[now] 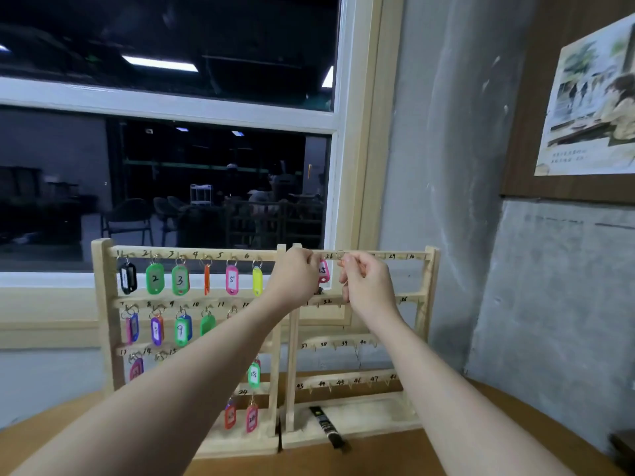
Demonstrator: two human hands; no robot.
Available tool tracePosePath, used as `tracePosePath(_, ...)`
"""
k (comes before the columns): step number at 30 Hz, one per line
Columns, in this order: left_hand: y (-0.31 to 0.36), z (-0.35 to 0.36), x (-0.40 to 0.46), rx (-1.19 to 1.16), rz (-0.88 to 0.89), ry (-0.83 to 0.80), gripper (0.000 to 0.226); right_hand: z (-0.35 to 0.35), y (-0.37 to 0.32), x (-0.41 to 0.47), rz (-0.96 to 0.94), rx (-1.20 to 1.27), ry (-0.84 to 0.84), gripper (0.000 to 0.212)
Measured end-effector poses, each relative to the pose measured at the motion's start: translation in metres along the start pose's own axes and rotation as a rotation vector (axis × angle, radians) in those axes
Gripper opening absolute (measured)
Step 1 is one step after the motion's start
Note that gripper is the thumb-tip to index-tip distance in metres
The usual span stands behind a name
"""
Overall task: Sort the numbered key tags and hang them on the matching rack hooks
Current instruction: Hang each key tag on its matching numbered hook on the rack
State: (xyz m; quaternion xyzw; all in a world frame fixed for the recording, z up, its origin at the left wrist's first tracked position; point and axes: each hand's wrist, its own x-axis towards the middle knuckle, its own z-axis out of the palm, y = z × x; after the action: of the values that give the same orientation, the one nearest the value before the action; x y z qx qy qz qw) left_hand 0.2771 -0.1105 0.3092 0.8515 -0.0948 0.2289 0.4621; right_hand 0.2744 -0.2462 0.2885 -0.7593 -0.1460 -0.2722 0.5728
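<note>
On your left, the left rack (103, 304) carries tags 1 to 6 on its top rail, among them green tag 2 (155, 278) and tag 3 (180, 280). Your left hand (296, 277) is curled at the top rail of the right rack (431, 286), beside pink tag 25 (323, 271); whether it grips anything you cannot tell. Your right hand (366, 286) pinches a ring (340, 254) at the hook by 26. A black marker (326, 426) lies on the right rack's base.

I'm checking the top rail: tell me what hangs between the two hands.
The pink tag marked 25 hangs between the left hand and right hand, in the head view.
</note>
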Motion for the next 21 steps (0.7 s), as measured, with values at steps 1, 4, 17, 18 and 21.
tracePosePath(1,-0.002,0.001,-0.001,0.015,0.000,0.001,0.044,0.002,0.001,0.000,-0.002,-0.004,0.001,0.026)
tracePosePath(4,-0.010,0.003,-0.004,0.034,-0.006,-0.008,0.042,0.008,0.004,0.003,-0.001,-0.008,-0.004,0.026)
tracePosePath(17,-0.024,0.006,-0.013,0.110,0.019,-0.003,0.038,0.028,0.012,0.007,-0.032,-0.299,-0.044,0.037)
tracePosePath(18,-0.025,0.006,-0.014,0.119,0.017,-0.005,0.036,0.029,0.014,0.007,-0.034,-0.299,-0.042,0.037)
tracePosePath(21,-0.028,0.004,-0.022,0.146,0.011,-0.026,0.033,0.028,0.018,0.001,-0.045,-0.278,-0.056,0.038)
